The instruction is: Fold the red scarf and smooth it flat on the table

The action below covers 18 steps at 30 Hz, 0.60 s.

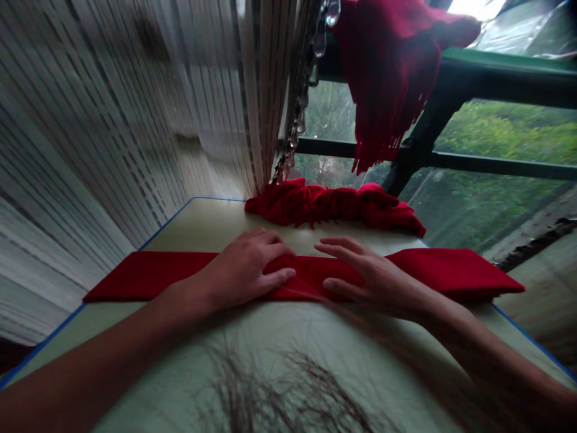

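Note:
A red scarf (175, 273), folded into a long flat strip, lies across the table from side to side. Its right end (451, 270) looks thicker and juts past the table edge. My left hand (252, 264) rests on the strip left of its middle, fingers slightly bent and thumb apart. Over the strip just right of the middle is my right hand (360, 270), its fingers stretched out and thumb spread below them. Between the two hands a slight crease shows in the cloth. Neither hand has the fabric pinched.
The pale table (252, 367) has a blue edge. A crumpled red cloth (333, 204) lies at its far end. Above it a fringed red scarf (387, 78) hangs by the dark window frame (505, 165). A string curtain (112, 120) with beads borders the left side. Loose hair crosses the bottom.

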Tool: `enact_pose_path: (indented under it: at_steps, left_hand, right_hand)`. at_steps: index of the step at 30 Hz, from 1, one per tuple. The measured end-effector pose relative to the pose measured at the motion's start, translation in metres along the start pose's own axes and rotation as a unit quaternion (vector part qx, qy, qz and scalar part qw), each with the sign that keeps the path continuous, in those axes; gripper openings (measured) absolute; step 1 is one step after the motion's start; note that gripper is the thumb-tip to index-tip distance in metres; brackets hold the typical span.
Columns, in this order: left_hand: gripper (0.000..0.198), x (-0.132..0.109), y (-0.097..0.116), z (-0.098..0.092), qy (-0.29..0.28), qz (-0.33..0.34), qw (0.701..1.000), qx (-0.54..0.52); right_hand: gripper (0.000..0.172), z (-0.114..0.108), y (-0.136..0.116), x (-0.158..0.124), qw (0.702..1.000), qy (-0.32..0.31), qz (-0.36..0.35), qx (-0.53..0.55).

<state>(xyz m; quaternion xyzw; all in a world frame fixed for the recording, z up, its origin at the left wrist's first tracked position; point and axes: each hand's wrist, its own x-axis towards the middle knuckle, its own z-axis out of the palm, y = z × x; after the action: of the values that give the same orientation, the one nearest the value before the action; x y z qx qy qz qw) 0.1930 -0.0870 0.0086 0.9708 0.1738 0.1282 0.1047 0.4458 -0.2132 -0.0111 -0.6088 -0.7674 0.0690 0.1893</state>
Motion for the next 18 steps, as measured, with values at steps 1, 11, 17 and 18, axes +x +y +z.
enact_pose_path:
  at_steps: [1, 11, 17, 18]
  left_hand:
    - [0.041, 0.001, 0.003, 0.004, 0.001, 0.004, 1.0, 0.002]
    - [0.077, 0.004, 0.01, 0.02, -0.176, -0.063, 0.982, 0.037]
    - [0.08, 0.004, 0.012, 0.018, -0.178, -0.063, 0.981, 0.045]
    - [0.081, 0.004, 0.012, 0.018, -0.176, -0.063, 0.981, 0.045]
  right_hand:
    - [0.068, 0.006, -0.004, 0.002, 1.0, -0.012, -0.008, -0.003]
    - [0.077, 0.019, -0.002, 0.005, 0.992, -0.109, 0.031, -0.058]
    - [0.077, 0.019, 0.002, 0.004, 0.992, -0.106, 0.031, -0.061]
    - [0.078, 0.018, 0.002, 0.004, 0.992, -0.11, 0.033, -0.06]
